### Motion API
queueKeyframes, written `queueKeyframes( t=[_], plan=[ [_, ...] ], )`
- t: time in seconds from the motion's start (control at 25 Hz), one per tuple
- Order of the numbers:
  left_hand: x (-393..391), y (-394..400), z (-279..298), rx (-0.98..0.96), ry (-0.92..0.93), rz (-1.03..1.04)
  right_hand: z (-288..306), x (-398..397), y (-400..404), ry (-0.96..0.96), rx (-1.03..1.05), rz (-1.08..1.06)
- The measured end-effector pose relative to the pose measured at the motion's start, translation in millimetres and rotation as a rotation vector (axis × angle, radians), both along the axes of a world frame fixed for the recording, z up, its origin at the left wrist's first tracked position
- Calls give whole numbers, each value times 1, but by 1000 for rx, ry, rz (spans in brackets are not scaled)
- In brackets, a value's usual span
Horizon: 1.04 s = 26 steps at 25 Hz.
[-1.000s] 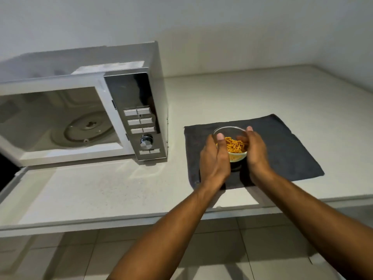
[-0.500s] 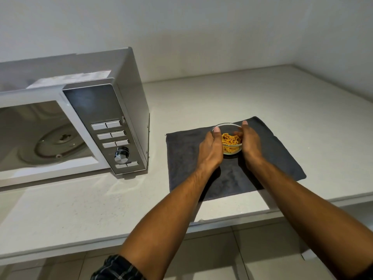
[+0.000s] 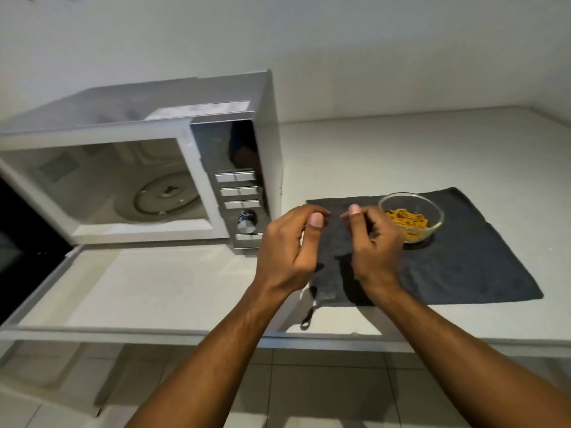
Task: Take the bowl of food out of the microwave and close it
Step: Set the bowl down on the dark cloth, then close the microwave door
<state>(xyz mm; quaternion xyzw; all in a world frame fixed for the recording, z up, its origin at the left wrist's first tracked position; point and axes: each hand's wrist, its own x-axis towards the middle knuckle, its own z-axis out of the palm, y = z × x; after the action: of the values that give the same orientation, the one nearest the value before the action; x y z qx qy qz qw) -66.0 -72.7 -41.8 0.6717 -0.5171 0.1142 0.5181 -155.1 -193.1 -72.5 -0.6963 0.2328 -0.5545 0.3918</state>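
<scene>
My left hand (image 3: pixel 289 247) and right hand (image 3: pixel 375 245) have let go, both loosely curled and empty. The bowl (image 3: pixel 411 216) now sits on the cloth (image 3: pixel 463 267), near its far edge. Beyond, the microwave (image 3: pixel 139 168) gapes open, bare counter (image 3: pixel 432 149) behind.

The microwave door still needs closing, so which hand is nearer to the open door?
Left. The left hand hangs just right of the control panel, closer to the open door at the far left. The right hand is farther right, over the dark cloth.
</scene>
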Motion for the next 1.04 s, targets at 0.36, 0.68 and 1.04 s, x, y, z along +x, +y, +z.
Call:
queueKeyframes(
  t=[0.36,0.68,1.04],
  plan=[
    [80,167,26,50,-505,521,-23,96,147,231,140,484],
    [139,273,73,357,-618,900,-23,171,252,369,358,757],
    [195,324,144,899,-551,1245,-16,245,376,591,837,1129]
  ],
)
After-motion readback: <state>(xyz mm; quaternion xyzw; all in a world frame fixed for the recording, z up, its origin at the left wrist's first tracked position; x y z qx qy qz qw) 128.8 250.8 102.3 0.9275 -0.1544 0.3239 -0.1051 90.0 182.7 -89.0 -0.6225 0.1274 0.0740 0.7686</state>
